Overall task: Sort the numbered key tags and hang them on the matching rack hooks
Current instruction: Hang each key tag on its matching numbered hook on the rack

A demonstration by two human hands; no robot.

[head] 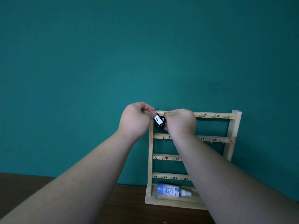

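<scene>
A pale wooden key rack [231, 136] with four horizontal rails stands on a dark brown wooden surface [129, 207] against a teal wall [97, 62]. Handwritten numbers run along the rails: 5 and 6 on the top rail, 7, 8, 11 and 12 on the second, 13 to 15 on the third, 19 to 22 on the lowest. Small brass hooks [163, 138] stick out below the numbers.

Both hands are raised to the left end of the top rail. The left hand [135, 121] pinches a black key tag with a white label [157, 119] between thumb and fingers; the tag hangs tilted just below the rail, with its metal ring at the rail's edge. The right hand [180, 121] is closed close beside it, its fingertips touching a second dark tag; whether it grips that tag I cannot tell. The right hand and forearm cover the middle numbers of the upper three rails.

In the rack's base tray [149, 201] a clear spray bottle with a blue and white label [171, 191] lies on its side, its nozzle pointing right.
</scene>
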